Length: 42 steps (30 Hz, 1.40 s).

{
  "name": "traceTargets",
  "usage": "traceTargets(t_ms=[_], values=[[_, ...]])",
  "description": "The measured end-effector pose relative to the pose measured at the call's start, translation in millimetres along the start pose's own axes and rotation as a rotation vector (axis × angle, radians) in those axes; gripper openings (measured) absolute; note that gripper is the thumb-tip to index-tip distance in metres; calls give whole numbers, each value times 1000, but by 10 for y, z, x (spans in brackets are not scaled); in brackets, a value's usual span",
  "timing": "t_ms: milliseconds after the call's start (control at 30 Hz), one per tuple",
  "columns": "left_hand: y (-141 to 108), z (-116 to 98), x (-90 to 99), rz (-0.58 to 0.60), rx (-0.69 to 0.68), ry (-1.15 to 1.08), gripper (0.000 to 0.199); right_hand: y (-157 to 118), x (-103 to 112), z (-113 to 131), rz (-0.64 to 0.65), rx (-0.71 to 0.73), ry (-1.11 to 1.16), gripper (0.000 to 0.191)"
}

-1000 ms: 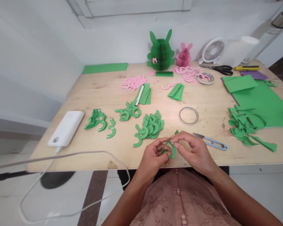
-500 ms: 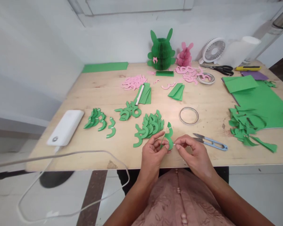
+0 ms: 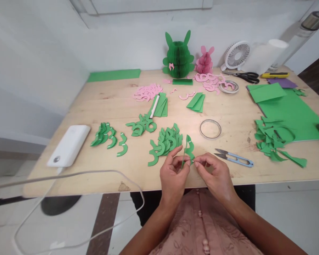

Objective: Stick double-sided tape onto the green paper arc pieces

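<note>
Near the front edge of the table, my left hand (image 3: 174, 173) pinches a folded, scalloped green paper cutout (image 3: 190, 147) that stands on its side. A small white strip lies across its upper part. My right hand (image 3: 215, 173) is closed at the cutout's lower right edge, thumb and forefinger pinching a tiny white strip of what looks like tape (image 3: 192, 162). Just behind my left hand lies a pile of similar green cutouts (image 3: 166, 141). Blue-handled thread snips (image 3: 235, 158) rest to the right of my right hand, and a thin tape ring (image 3: 210, 129) sits beyond them.
At left are taped green cutouts (image 3: 103, 134) and a white power bank (image 3: 69, 146) with a cable trailing off the front. Green scraps (image 3: 272, 136) lie right. Pink cutouts (image 3: 149, 92), a green honeycomb paper figure (image 3: 178, 58), black scissors (image 3: 247, 77) and a fan (image 3: 237, 55) are at the back.
My right hand has come closer to the cutout, bringing the white strip to its lower edge. The cutout is turned slightly. The whole view has shifted a little.
</note>
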<state>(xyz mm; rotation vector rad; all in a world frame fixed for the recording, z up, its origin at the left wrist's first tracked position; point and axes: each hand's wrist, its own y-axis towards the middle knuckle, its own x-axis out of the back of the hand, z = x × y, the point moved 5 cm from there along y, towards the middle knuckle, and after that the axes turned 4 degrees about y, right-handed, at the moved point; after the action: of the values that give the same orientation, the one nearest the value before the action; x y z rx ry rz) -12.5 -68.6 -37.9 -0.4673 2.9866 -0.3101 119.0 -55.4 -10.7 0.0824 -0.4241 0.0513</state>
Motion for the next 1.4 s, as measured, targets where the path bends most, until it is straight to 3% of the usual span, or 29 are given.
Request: traceTargets(t_ms=[567, 1033, 1400], values=[[-63, -3, 2, 25, -172, 225, 45, -13, -21, -85, -35, -55, 2, 13], [-75, 0, 16, -28, -225, 353, 46, -17, -53, -94, -57, -89, -2, 14], [-85, 34, 26, -39, -215, 316, 47, -20, -83, -93, -45, -101, 5, 14]])
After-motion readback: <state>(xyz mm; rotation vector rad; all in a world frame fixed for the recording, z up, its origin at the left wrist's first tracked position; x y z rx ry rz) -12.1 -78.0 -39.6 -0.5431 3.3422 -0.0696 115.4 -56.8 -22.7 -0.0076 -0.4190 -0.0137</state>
